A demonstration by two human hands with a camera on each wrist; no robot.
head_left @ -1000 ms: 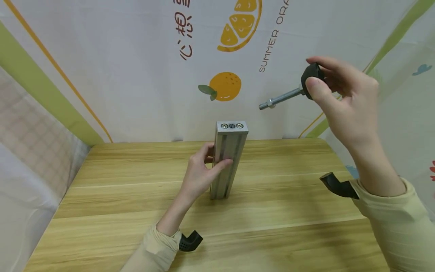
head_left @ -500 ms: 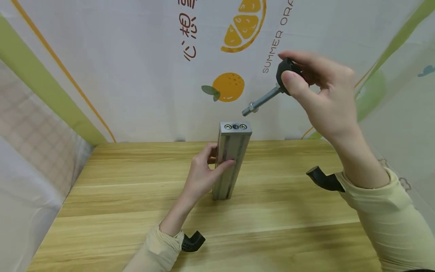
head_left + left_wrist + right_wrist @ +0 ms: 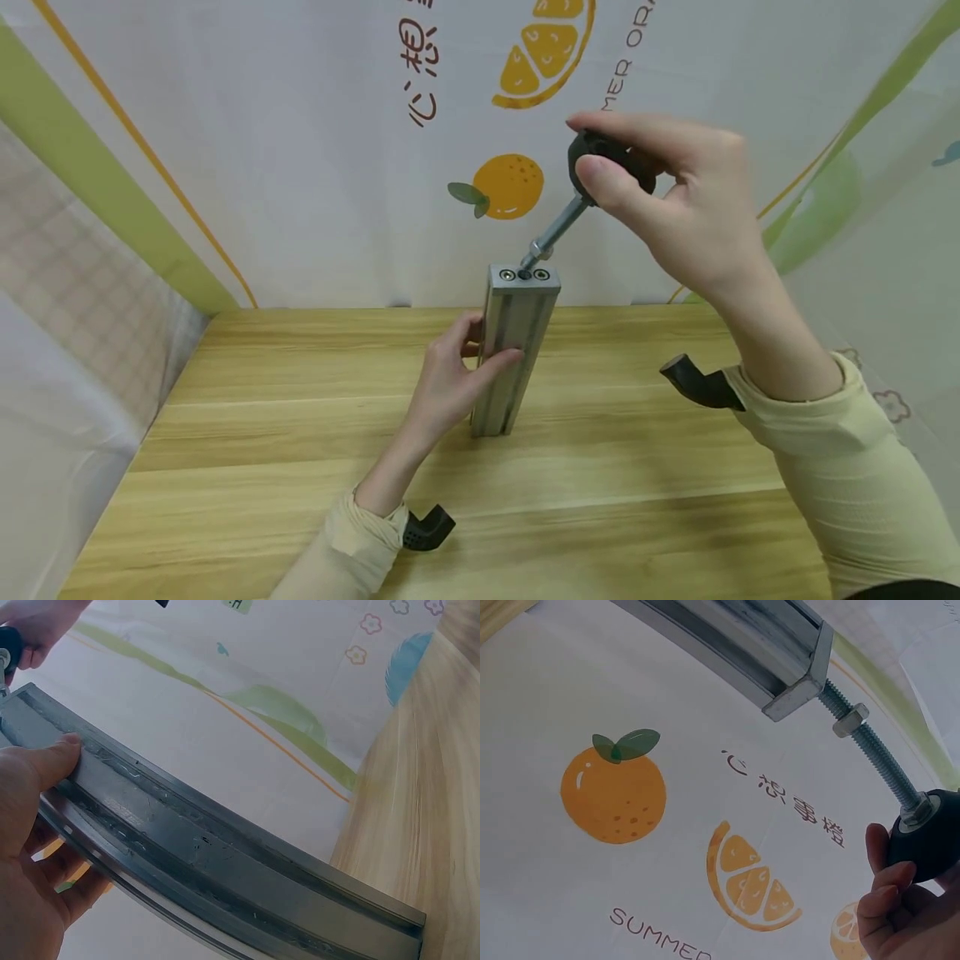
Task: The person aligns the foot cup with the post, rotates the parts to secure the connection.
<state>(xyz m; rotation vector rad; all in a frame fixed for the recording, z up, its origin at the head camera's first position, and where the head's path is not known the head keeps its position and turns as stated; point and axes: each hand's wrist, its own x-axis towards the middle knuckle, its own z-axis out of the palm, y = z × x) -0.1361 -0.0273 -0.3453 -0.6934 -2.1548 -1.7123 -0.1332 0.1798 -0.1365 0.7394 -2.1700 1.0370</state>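
Note:
A grooved aluminium profile (image 3: 517, 333) stands upright on the wooden table, its end plate carrying two screws and a middle hole. My left hand (image 3: 450, 379) grips it around the upper half, thumb across the front face (image 3: 56, 761). My right hand (image 3: 675, 200) holds a leveling foot by its black base (image 3: 600, 162), fingers and thumb around the rim. The foot's threaded rod (image 3: 885, 761) slants down, with a nut (image 3: 850, 720) near its end. In the head view the rod's tip is right at the middle hole of the end plate (image 3: 524, 277).
The wooden table (image 3: 300, 433) spreads around the profile's foot. Behind it hangs a white curtain (image 3: 337, 183) printed with oranges and lettering. A black curved camera mount sits at each cuff, the left one (image 3: 429, 529) low over the table.
My right hand has come left and slightly down with the leveling foot, bringing the rod's tip to the profile's top end and tilting the rod steeper. My left hand keeps its grip.

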